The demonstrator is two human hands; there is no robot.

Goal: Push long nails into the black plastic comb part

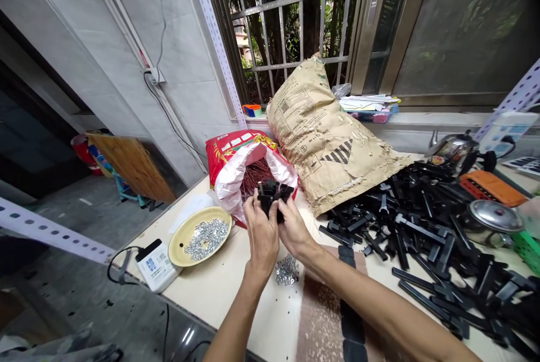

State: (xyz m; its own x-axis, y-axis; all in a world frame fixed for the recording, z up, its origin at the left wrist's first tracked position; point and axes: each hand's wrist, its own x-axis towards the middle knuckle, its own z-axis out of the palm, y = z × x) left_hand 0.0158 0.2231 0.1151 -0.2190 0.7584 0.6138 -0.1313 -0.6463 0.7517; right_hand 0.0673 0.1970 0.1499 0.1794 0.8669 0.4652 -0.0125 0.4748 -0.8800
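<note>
Both my hands meet over the middle of the table, gripping a small cluster of black parts (270,196), apparently plastic. My left hand (261,232) is closed around its left side, and my right hand (293,227) pinches its right side. Fingers cover much of the cluster, so I cannot tell how many pieces are in it. Just behind stands an open red and white sack (225,185) filled with thin dark-red strands. A small pile of silvery metal nuts or washers (287,270) lies below my hands. More of them fill a yellow oval dish (175,247) at left.
A big brown paper sack (314,126) leans by the barred window. Loose black parts (422,221) cover the table's right side, near a kettle (453,148), a lidded metal pot (493,221) and an orange box (491,186). A white box (158,269) sits at the left edge.
</note>
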